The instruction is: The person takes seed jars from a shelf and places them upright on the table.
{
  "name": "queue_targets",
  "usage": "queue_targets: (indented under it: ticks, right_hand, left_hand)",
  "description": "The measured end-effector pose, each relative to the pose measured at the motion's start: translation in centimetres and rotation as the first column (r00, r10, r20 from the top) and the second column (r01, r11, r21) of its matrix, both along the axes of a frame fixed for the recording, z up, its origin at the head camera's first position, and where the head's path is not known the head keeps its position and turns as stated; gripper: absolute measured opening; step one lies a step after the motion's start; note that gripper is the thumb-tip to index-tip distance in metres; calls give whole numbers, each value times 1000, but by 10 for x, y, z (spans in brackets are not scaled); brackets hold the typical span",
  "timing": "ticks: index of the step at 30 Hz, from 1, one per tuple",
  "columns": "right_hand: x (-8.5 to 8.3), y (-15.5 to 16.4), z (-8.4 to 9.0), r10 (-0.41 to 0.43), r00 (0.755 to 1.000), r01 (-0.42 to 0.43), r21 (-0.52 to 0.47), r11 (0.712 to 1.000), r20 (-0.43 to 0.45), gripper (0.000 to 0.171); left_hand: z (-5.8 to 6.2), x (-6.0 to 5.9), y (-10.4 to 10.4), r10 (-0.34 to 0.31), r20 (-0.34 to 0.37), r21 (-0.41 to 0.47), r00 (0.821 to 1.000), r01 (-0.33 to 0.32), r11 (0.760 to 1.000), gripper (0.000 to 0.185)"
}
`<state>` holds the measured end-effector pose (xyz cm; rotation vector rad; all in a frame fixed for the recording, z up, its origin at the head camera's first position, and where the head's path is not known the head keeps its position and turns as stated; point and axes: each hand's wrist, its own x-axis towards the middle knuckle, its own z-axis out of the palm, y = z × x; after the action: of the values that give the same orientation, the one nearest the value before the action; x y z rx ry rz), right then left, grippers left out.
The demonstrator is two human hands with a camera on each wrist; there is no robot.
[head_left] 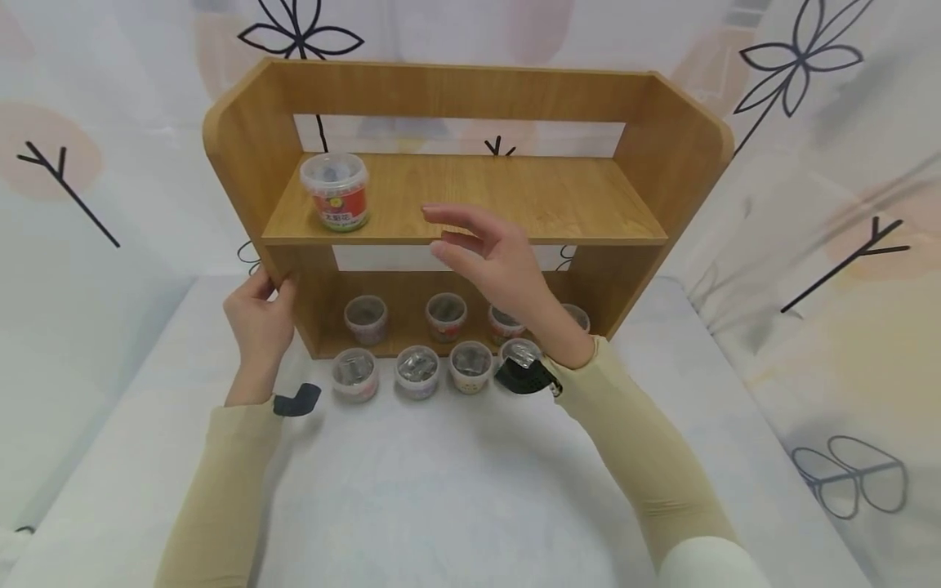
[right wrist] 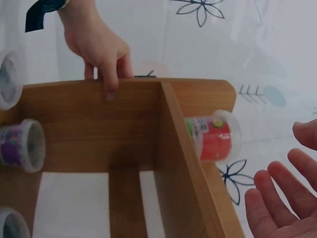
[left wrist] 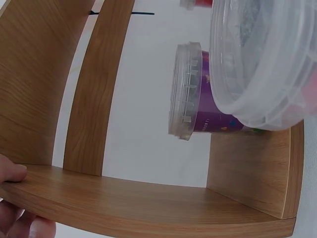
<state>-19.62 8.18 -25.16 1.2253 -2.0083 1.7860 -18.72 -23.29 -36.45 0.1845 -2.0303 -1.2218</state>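
The left hand [head_left: 259, 320] grips the left side panel of the wooden shelf [head_left: 470, 90], thumb and fingers curled over its edge. One red-labelled tub [head_left: 335, 191] already stands at the upper board's left end. The right hand [head_left: 491, 253] hovers empty before that board, fingers loosely spread. Eight tubs [head_left: 417, 371] wait below: four on the bottom board, four along the front edge.

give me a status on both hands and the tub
Left hand grips shelf side panel. Right hand open, empty. Red tub on upper board. Nothing between.
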Motion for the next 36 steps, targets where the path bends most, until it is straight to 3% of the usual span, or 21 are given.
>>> queue_targets:
  ticks: [11, 17, 23, 30, 36]
  right_hand:
    - [-17, -40, 18, 16, 998, -18, 23, 1000, 55, 40]
    - [-26, -63, 31, -56, 997, 48, 141, 989, 56, 50]
    - [-32, -84, 42, -99, 993, 78, 278, 957, 61, 61]
    - [-35, -94, 43, -165, 985, 134, 388, 912, 49, 58]
    - [-36, -97, 39, -181, 982, 151, 353, 923, 55, 51]
  left_hand:
    - [2, 4, 0, 7, 29, 16, 1000, -7, 1000, 31]
    - [1, 3, 0, 10, 36, 20, 999, -11, 1000, 31]
    - [2, 3, 0, 10, 33, 24, 999, -11, 1000, 32]
    - [3, 3, 2, 5, 35, 28, 999, -6, 1000, 33]
    - [3, 2, 2, 2, 36, 46, 999, -3, 999, 32]
